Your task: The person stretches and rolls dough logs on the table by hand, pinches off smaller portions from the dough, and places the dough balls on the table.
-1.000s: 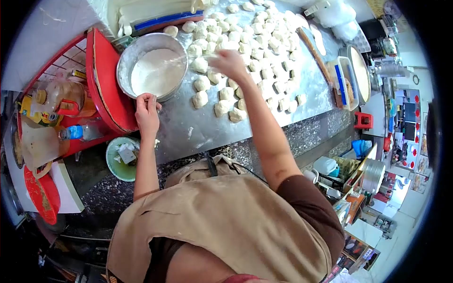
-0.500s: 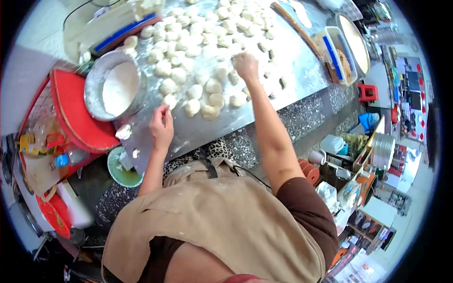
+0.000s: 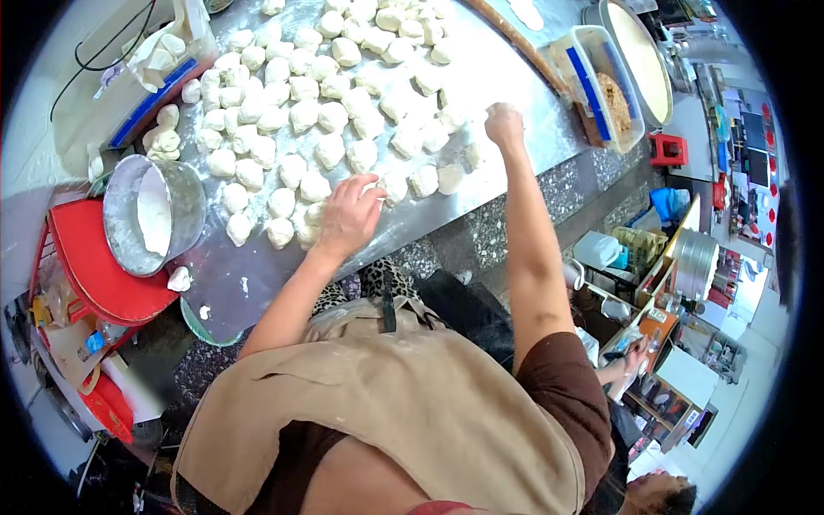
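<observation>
Many rounded pieces of white dough lie across a floured metal table. My left hand is open over the front pieces, palm down and fingers a little apart. Its fingertips are beside a dough piece, and I cannot tell whether they touch it. My right hand is closed above the floured right side of the table, just right of the last dough pieces. Whatever may be inside its fingers is hidden.
At left, a metal pot of flour stands near a red lid. A rolling pin lies at the back right, by a plastic box of brown filling. Another person's hand shows at lower right.
My left hand has moved right, from the pinched pose at the left pieces to spread fingers over the front ones. My right hand has moved right, off the dough. Another person has appeared.
</observation>
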Demonstrator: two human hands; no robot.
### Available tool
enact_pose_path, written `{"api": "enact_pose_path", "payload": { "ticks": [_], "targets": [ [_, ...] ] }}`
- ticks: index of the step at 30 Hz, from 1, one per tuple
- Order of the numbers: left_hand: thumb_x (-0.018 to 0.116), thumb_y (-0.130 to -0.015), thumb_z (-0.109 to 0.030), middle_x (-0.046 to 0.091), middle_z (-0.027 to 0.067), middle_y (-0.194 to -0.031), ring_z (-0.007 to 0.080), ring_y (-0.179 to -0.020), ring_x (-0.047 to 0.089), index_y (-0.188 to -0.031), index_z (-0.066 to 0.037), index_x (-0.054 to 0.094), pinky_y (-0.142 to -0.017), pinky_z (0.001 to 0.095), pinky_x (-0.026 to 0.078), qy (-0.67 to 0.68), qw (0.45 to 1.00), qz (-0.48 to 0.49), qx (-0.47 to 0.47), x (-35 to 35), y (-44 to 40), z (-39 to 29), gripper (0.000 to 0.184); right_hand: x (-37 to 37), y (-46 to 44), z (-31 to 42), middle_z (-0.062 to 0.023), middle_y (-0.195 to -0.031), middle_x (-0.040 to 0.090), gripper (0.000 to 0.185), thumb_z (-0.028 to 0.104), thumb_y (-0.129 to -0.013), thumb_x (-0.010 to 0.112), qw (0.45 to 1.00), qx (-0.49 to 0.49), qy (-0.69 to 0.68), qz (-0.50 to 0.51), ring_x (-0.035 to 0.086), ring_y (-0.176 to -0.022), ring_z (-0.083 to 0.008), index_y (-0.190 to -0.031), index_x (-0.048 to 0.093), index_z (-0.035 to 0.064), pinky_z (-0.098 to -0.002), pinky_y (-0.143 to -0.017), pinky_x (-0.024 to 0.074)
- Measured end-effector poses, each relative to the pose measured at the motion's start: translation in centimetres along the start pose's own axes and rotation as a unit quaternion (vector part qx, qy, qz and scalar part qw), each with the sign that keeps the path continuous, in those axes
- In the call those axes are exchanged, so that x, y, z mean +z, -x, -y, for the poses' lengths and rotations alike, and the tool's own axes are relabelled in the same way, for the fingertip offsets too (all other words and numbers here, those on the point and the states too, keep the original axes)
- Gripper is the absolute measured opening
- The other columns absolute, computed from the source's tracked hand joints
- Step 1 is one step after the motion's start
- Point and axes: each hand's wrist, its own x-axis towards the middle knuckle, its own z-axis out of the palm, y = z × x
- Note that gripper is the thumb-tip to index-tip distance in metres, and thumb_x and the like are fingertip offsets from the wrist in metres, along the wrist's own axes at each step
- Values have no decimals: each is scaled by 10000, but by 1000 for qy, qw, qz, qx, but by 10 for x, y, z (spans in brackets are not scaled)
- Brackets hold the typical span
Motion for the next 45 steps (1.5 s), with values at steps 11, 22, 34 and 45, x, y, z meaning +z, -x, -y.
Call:
{"api": "enact_pose_path", "payload": {
  "ticks": [11, 22, 34, 45],
  "targets": [
    [603, -745, 3, 596, 108, -1013, 301, -955, 569, -885, -48, 618, -833, 392, 453, -25, 979, -101, -176, -56, 76, 18, 149, -8, 86, 50, -233, -866, 644, 229, 80, -769, 510, 977, -78, -80, 180, 625, -841, -373, -914, 668, -2, -415, -779, 491],
    [599, -763, -12, 609, 99, -989, 306, -916, 586, -911, -61, 621, -792, 385, 473, 45, 963, -173, -203, -100, 136, 53, 158, 85, 139, 285, -271, -1003, 604, 322, 17, -782, 479, 926, -279, -209, 145, 578, -961, -408, -1082, 595, 3, -422, -831, 472],
    [553, -847, -216, 439, 98, -1344, 310, -1261, 382, -1234, -144, 512, -1048, 514, 266, -250, 966, 56, -35, -129, 95, 173, 395, 175, 125, 278, -150, -1457, 294, 531, 417, -869, 483, 962, -256, 74, -52, 288, -1319, -390, -1349, 442, 193, -545, -1083, 185],
    [567, -824, -441, 322, 56, -1440, 277, -1368, 205, -1355, -242, 417, -1061, 588, 161, -253, 965, 72, -14, -64, 120, 118, 587, 113, 164, 197, -177, -1405, 349, 628, 529, -805, 520, 970, -228, 83, -34, 252, -1308, -462, -1326, 462, 184, -637, -1038, 176]
  ]
}}
